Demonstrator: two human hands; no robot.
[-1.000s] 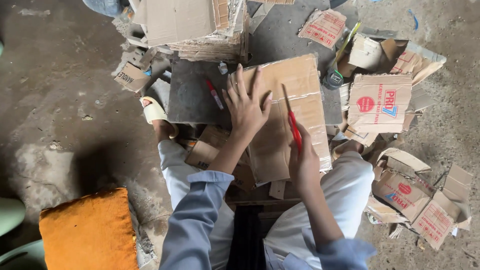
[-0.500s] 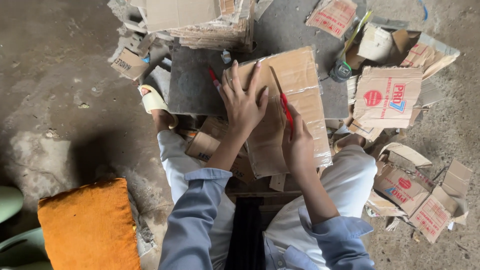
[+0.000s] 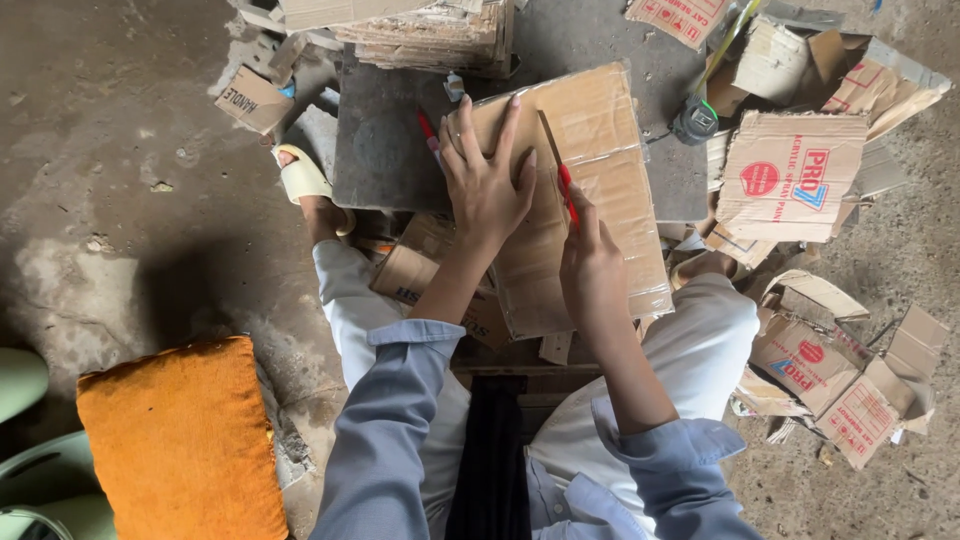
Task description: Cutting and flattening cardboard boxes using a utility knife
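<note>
Two hands work on one brown cardboard sheet (image 3: pixel 590 150) lying across a dark stone slab (image 3: pixel 385 140) in the upper middle of the frame. The left hand (image 3: pixel 487 180) lies flat on the sheet, fingers spread wide, pressing it down. The right hand (image 3: pixel 592 265), just right of it, is clamped around a red-handled cutter (image 3: pixel 567 190) whose tip rests on the cardboard along a cut line. The two hands sit close together but do not touch.

A red pen (image 3: pixel 426 124) lies on the slab just left of the sheet. A small tape measure (image 3: pixel 694 120) sits on the slab toward the upper right. A stack of cardboard pieces (image 3: pixel 420 25) is piled at the top edge of the frame. More cardboard scraps with red print (image 3: pixel 790 175) lie scattered over the concrete floor (image 3: pixel 120 180) at the right side. An orange cushion (image 3: pixel 180 440) sits at the lower left. A foot in a pale sandal (image 3: pixel 302 178) rests beside the slab's left edge.
</note>
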